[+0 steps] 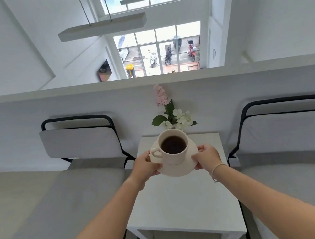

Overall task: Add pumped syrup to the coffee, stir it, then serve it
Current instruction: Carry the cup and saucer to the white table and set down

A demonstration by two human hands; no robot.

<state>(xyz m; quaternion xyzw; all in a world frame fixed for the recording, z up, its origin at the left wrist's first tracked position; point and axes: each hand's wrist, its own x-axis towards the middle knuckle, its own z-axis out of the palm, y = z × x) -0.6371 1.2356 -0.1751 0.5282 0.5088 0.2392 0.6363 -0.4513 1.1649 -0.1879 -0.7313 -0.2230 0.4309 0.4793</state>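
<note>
Cup (173, 147): white, filled with dark coffee, seated on the saucer, handle turned left; upright.
Saucer (178, 170): carried above the far half of the table, apparently clear of the top; contact cannot be confirmed.
Left hand (146, 166): grasping the saucer's left rim, thumb on top, fingers beneath.
Right hand (206, 157): grasping the saucer's right rim likewise; thin band on the wrist.
Reason for hold: two-sided grip judged to keep the saucer level and the full cup from slopping.
Stage: judged serving, with setting-down not yet done.
Risk: tilt on lowering, judged likely to spill coffee into the saucer.
Table (184, 200): small, white, square, bare across the near part.
Flowers (172, 115): pink and white sprigs at the far edge, just beyond the cup.
Chairs: grey cushioned, black-framed, left chair (75, 171) and right chair (289, 141) flanking the table.
Room: white half-wall behind, tall windows beyond, parked motorbikes outside.
</note>
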